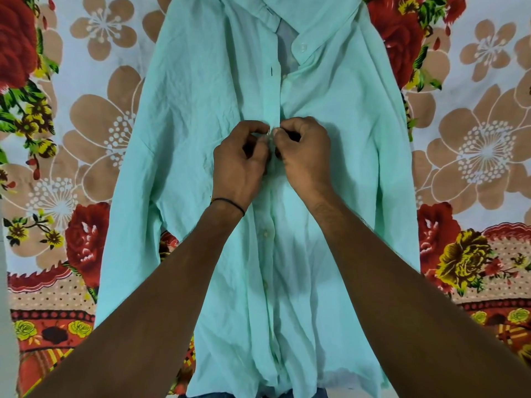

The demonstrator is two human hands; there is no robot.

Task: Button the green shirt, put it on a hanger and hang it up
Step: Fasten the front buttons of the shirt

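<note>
1. Shirt lies flat, front up, on the floral sheet.
2. Your left hand and right hand both pinch its placket mid-chest.
3. Cloth looks thin, limp and light, so keep your grip close to the edge.

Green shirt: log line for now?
step: buttoning | green shirt: flat on floral sheet | left hand: pinches placket | right hand: pinches placket
</note>
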